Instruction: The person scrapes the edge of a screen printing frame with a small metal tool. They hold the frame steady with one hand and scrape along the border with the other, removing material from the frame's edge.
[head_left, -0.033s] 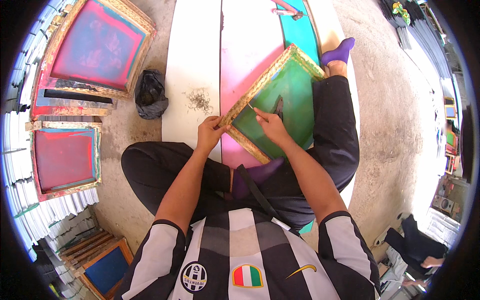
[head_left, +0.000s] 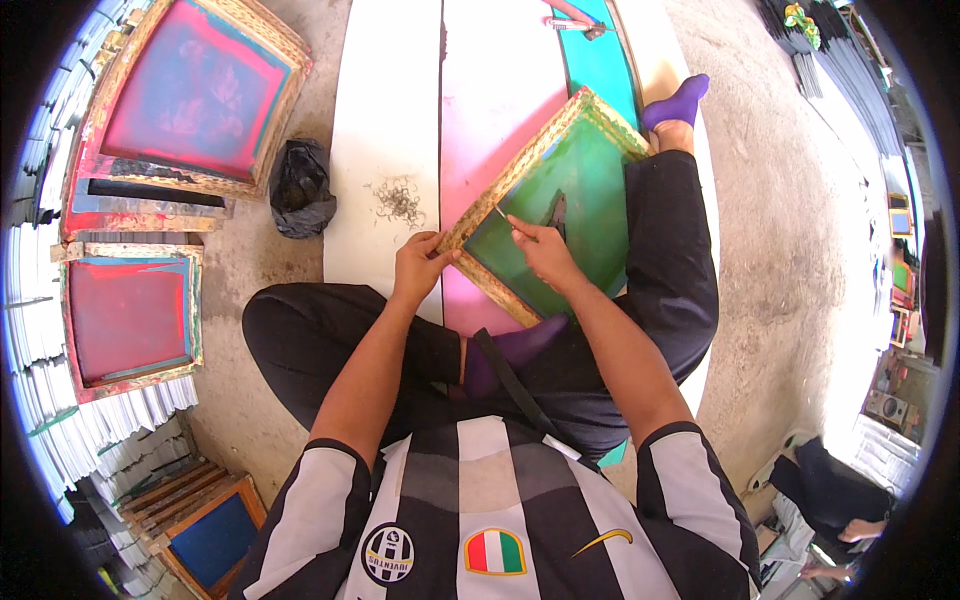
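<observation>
A wooden screen-printing frame [head_left: 520,175] with green mesh [head_left: 590,170] lies tilted across my lap and the boards. My left hand [head_left: 418,268] grips its left corner between thumb and fingers. My right hand [head_left: 545,255] is closed above the mesh, holding a thin pointed tool [head_left: 502,211] whose tip meets the inner edge of the frame's upper left side. Most of that tool is hidden in my fingers, so its kind is unclear. A dark hand tool, perhaps pliers [head_left: 557,212], rests on the mesh just beyond my right hand.
Small dark curled bits [head_left: 398,202] are heaped on the white board [head_left: 380,100]. A black plastic bag [head_left: 302,190] sits to its left. Other screen frames [head_left: 132,325] stand further left. A cutter knife [head_left: 572,24] lies far ahead. Another person's hand [head_left: 862,530] shows at lower right.
My hands and the frame hold the same places. At lower right, the other person's hand and dark clothing have shifted slightly.
</observation>
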